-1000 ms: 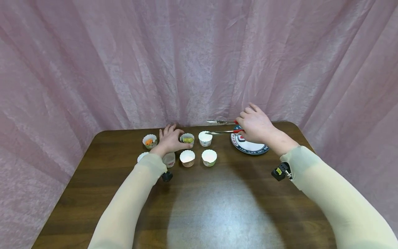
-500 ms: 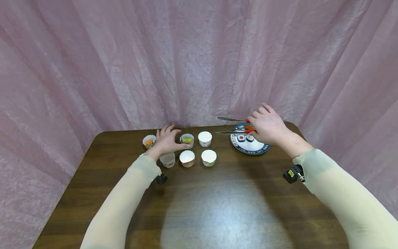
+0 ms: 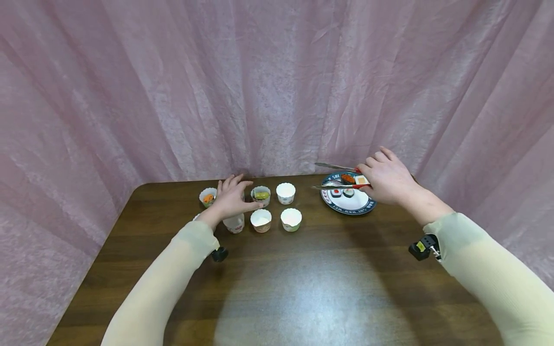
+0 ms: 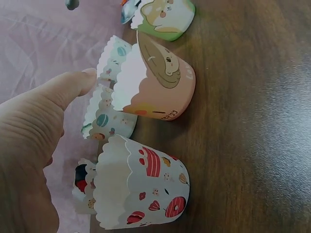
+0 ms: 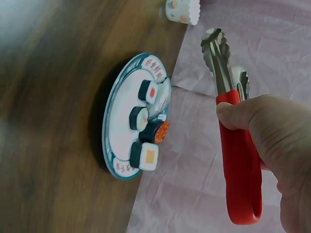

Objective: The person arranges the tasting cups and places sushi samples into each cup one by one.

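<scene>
My right hand grips a pair of red-handled metal tongs. Their scalloped tips stand apart with nothing between them, left of and over the patterned plate. On that plate lie several sushi pieces, among them an orange-topped one and one with a yellow square, plus a shiny silvery piece. My left hand hovers among paper cups, fingers spread and thumb out near the cup with a green-yellow piece. Below it is a white cup with red cake prints, partly hidden by the hand in the head view.
More paper cups stand in two rows: a white one at the back, a green-based one and an orange-brown one in front. A far-left cup holds orange food. A pink curtain hangs behind the wooden table.
My right hand has drawn the tongs rightward, away from the back white cup toward the plate, uncovering the sushi there. My left hand has shifted only slightly left.
</scene>
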A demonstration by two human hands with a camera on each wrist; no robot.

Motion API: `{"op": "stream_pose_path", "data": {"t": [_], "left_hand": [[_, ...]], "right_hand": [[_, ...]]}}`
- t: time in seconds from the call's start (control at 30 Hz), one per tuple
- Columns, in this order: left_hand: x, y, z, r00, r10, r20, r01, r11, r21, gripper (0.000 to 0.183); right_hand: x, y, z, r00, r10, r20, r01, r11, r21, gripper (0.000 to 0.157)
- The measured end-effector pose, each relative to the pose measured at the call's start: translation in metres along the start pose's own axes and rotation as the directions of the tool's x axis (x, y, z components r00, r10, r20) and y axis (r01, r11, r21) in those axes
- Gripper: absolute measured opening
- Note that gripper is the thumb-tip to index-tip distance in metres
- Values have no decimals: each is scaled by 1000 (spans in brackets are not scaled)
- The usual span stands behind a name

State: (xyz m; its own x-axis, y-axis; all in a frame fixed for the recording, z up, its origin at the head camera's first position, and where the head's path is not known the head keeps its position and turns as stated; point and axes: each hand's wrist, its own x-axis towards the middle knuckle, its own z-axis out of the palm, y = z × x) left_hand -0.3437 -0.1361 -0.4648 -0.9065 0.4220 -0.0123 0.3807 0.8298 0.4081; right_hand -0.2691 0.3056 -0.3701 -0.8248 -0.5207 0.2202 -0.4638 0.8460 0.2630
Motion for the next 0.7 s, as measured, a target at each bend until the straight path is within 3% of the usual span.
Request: {"op": "stream_pose_path", "data": {"t": [0.7], "left_hand": [[-16, 18, 0, 997, 60, -44, -58, 998, 40, 85]], "right_hand": [[-48, 18, 10, 998, 44, 36, -44, 999, 10, 53]]}}
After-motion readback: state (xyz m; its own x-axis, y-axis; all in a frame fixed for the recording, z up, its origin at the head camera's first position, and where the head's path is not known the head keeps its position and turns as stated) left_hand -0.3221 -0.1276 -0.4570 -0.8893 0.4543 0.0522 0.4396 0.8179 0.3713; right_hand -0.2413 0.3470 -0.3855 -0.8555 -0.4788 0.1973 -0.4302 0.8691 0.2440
